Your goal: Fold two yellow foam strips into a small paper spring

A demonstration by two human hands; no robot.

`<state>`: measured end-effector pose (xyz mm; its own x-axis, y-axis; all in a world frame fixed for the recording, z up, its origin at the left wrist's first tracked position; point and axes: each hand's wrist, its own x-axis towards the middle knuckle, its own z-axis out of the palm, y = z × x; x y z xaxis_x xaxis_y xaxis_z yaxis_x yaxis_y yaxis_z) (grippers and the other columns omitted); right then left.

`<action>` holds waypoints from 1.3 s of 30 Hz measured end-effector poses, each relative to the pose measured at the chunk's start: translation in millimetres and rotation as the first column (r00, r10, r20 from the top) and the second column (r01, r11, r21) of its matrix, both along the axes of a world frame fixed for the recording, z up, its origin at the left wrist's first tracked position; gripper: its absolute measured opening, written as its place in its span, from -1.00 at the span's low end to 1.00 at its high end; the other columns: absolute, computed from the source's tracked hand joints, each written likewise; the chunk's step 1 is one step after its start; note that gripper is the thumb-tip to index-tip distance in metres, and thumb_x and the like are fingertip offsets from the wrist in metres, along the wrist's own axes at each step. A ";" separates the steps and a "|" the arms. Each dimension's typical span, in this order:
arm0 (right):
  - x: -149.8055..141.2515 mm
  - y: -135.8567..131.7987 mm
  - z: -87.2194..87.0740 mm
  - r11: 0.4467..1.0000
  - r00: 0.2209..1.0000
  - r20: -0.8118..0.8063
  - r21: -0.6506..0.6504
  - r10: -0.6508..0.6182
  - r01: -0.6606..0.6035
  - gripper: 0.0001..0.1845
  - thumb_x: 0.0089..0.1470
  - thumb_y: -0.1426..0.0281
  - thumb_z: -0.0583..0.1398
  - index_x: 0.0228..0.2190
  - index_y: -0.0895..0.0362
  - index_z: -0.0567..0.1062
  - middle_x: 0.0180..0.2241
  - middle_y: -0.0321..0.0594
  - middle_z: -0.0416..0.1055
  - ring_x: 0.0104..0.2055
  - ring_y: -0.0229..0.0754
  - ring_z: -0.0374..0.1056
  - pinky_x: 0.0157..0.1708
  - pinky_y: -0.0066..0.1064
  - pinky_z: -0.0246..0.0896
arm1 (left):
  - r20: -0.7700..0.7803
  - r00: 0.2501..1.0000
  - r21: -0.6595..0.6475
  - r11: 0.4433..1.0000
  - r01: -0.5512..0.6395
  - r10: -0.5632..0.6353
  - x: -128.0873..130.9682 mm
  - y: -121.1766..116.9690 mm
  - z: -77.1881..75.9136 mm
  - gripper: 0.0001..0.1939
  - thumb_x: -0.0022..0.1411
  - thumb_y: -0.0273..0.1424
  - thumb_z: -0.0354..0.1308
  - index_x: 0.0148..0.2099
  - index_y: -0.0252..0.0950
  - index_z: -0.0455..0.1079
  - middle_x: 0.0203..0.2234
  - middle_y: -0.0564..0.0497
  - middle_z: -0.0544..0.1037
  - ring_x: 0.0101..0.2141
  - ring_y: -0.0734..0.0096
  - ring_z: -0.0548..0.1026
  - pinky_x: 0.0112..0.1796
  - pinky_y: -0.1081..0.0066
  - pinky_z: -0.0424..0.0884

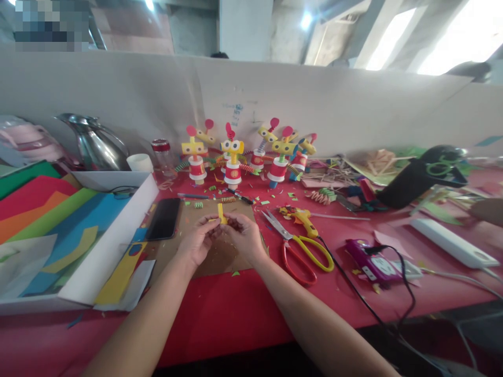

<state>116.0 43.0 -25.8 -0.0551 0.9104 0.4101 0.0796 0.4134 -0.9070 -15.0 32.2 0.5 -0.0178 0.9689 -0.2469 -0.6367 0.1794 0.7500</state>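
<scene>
My left hand [198, 241] and my right hand [243, 236] meet over a brown cardboard sheet [220, 259] on the red table. Both pinch a small yellow paper strip [221, 213] that stands up between the fingertips. The fingers of both hands are curled together around it. Just behind the cardboard stand several paper-cup figures [233, 157] with yellow heads, red ears and coiled paper arms.
A black phone [164, 218] lies left of the cardboard, beside a white box of coloured paper sheets [58, 230]. Red-and-yellow scissors [301, 248], a yellow glue gun [304, 220], a purple device with a black cable [371, 262] and a white power strip [451, 242] lie to the right. A steel jug [96, 141] stands back left.
</scene>
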 end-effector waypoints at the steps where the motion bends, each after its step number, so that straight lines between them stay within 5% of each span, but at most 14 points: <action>1: 0.9 -0.2 1.2 0.999 0.999 0.040 0.031 -0.022 0.021 -0.77 -0.05 0.38 0.27 -0.25 0.07 0.56 -0.41 -0.26 0.43 -0.37 -0.23 0.34 -0.33 -0.41 0.26 | 0.011 1.000 -0.003 1.000 0.014 -0.014 -0.1 -0.1 -0.5 -0.85 -0.07 -0.64 0.27 -0.39 -0.37 0.45 -0.52 0.05 0.55 -0.51 0.58 0.50 -0.43 0.60 0.43; 11: 6.8 -7.2 11.7 0.972 0.989 0.124 0.230 -0.079 0.049 -0.84 -0.02 0.52 0.22 -0.35 0.10 0.56 -0.45 -0.27 0.37 -0.39 -0.24 0.31 -0.37 -0.44 0.22 | 0.067 0.991 0.018 0.993 0.115 -0.116 -0.2 -1.5 -2.2 -0.82 -0.07 -0.64 0.28 -0.36 -0.37 0.43 -0.49 0.05 0.53 -0.48 0.57 0.50 -0.37 0.58 0.44; 21: 0.2 -2.3 2.2 0.998 0.997 -0.057 -0.036 0.052 -0.054 -0.76 0.06 0.25 0.20 -0.26 0.12 0.54 -0.35 -0.19 0.45 -0.32 -0.20 0.36 -0.30 -0.41 0.28 | -0.144 0.989 0.157 0.988 -0.011 0.034 2.9 -1.1 -4.0 -0.71 -0.23 -0.47 0.41 -0.37 -0.32 0.44 -0.49 0.07 0.56 -0.41 0.49 0.51 -0.24 0.46 0.37; 39: 1.2 -0.6 5.9 0.962 0.964 -0.260 -0.243 0.059 -0.125 -0.81 -0.11 0.30 0.26 -0.42 0.15 0.56 -0.49 -0.27 0.44 -0.47 -0.29 0.25 -0.41 -0.45 0.18 | -0.323 0.943 0.177 0.984 -0.029 0.086 6.2 -3.6 -10.3 -0.75 -0.18 -0.36 0.39 -0.40 -0.32 0.46 -0.56 0.08 0.51 -0.47 0.49 0.45 -0.34 0.47 0.31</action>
